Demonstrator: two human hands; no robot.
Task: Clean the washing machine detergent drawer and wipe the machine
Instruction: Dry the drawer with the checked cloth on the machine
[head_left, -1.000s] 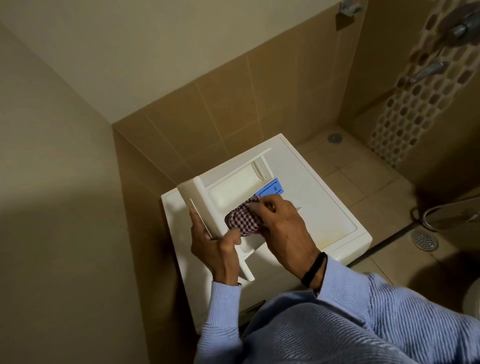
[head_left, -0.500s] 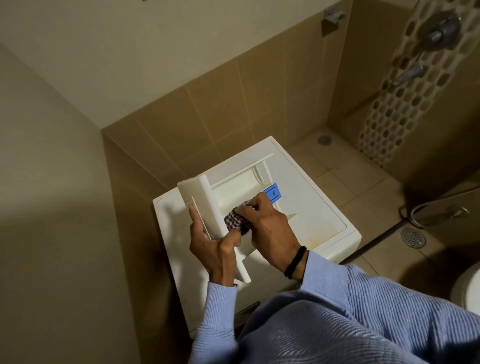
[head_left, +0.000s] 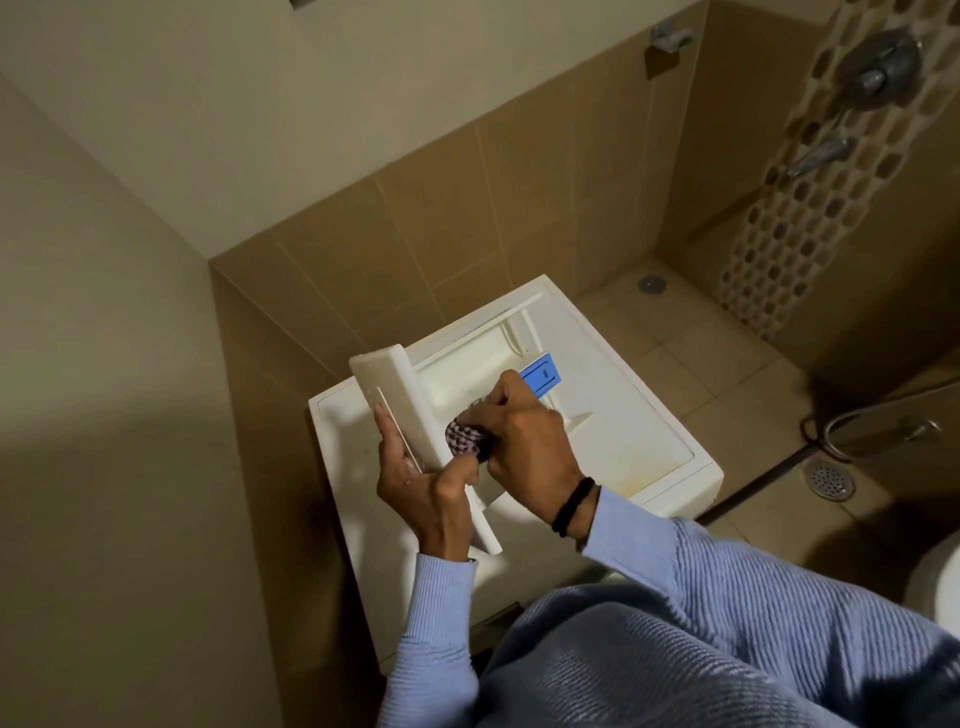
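Observation:
The white detergent drawer (head_left: 467, 358), out of the machine, is held above the white washing machine's top (head_left: 639, 431). My left hand (head_left: 421, 483) grips the drawer's front panel, thumb on the inner side. My right hand (head_left: 524, 441) pinches a bunched dark checked cloth (head_left: 465, 439) and presses it into the compartment just behind the front panel. A blue insert (head_left: 543, 376) sits in the drawer beside my right fingers. Much of the cloth is hidden by my right hand.
The machine stands in a tiled corner, walls close at left and behind. To the right are floor tiles, two floor drains (head_left: 828, 479), a coiled hose (head_left: 862, 431), a wall tap (head_left: 821, 156), and a white fixture's edge (head_left: 935, 582) at far right.
My right hand has slid the cloth from near the blue insert toward the front panel, and less of the cloth shows. The left hand keeps its grip. The camera shifted slightly.

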